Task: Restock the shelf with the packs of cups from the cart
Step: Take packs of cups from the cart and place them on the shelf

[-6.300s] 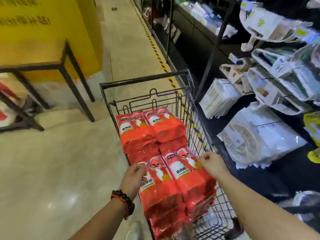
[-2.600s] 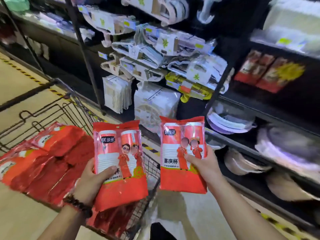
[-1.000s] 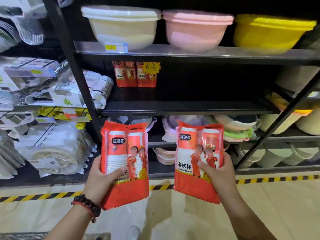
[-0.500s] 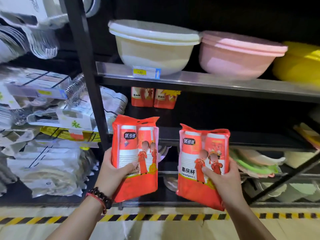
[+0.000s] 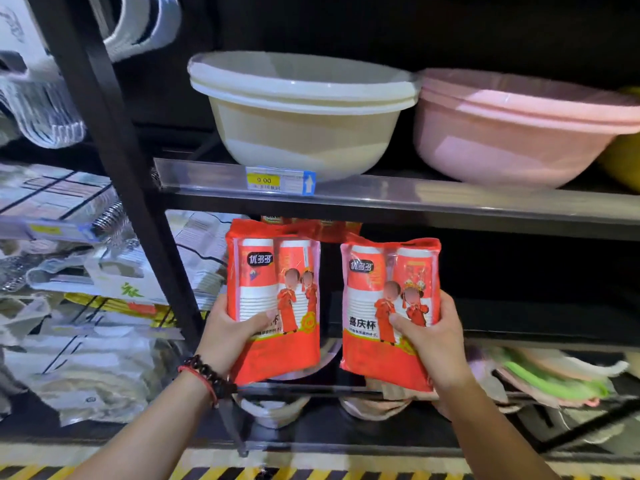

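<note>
We hold two packs upright in front of the black metal shelving unit [image 5: 450, 216], one in each hand. Our left hand [image 5: 230, 332] is clamped around the lower left side of the left red plastic pack of stacked white paper cups [image 5: 273, 299], thumb across its front. Our right hand [image 5: 433, 337] grips the lower right side of the right red plastic pack of cups [image 5: 389, 306] the same way. The two packs stand side by side, just apart, neither yet on a shelf.

Behind and above the left pack, a few matching red packs [image 5: 311, 226] already stand far back on the dark middle shelf [image 5: 519, 327], mostly hidden by the ledge above. That is probably where ours belong. On the upper shelf sit a cream plastic basin [image 5: 301, 133] and, to its right, a pink plastic basin [image 5: 512, 140], with a yellow and blue price label [image 5: 280, 180] on the clear strip below the cream one.

From here the opening looks low against the height of the packs, so their crimped top edges could catch on the underside of the upper shelf as we push in, buckling the soft film. Each grip is low and one-handed, so a top-heavy pack may tilt or slip out. Pushing both in together could knock over the packs at the back, or leave ours leaning rather than standing. The black upright post [image 5: 131, 216] to the left is close to our left wrist and could snag the beaded bracelet [image 5: 207, 377].
</note>
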Tool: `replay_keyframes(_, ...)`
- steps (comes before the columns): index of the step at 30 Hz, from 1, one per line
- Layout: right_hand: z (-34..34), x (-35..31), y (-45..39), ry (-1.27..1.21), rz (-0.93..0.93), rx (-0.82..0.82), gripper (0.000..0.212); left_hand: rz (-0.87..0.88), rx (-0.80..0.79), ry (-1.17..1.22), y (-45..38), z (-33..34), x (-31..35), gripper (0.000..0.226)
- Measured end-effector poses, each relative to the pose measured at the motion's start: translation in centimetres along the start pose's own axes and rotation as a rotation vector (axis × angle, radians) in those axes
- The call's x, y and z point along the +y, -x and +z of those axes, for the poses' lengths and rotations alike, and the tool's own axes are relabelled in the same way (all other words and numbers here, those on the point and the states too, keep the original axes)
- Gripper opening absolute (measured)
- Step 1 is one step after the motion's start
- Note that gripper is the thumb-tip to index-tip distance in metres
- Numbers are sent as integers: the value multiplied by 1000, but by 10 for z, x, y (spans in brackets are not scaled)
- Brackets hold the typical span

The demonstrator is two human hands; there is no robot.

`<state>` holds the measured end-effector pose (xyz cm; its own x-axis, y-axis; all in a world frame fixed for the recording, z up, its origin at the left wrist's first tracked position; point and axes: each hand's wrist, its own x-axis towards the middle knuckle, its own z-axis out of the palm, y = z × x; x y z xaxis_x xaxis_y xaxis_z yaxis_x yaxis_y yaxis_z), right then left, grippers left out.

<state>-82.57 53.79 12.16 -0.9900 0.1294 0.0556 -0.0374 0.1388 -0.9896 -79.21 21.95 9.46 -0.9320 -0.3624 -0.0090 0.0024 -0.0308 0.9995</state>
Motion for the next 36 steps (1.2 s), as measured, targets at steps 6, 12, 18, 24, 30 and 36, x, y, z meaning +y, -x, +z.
replay_keyframes(6, 14, 5, -57, -33, -27, -16, 61, -2, 3, 0, -44, 8, -6, 81)
replay_keyframes(12, 30, 20, -88, -57, -14, 14, 54, 16, 31, -95, -81, 11, -18, 92)
replay_keyframes(18, 50, 50, -115, -55, -3, 119, 44, -77, 40, -260, -130, 5, -39, 80)
replay_keyframes(24, 63, 82, -136, -83, -17, 163, 37, -203, 51, -309, -175, 12, -48, 48)
replay_keyframes(30, 68, 85, -156, -74, -97, 115, 33, 56, -62, -199, -210, 26, -44, 51)
replay_keyframes(36, 74, 94, -183, -114, -131, 129, 57, 125, 58, -341, -232, 27, -40, 40)
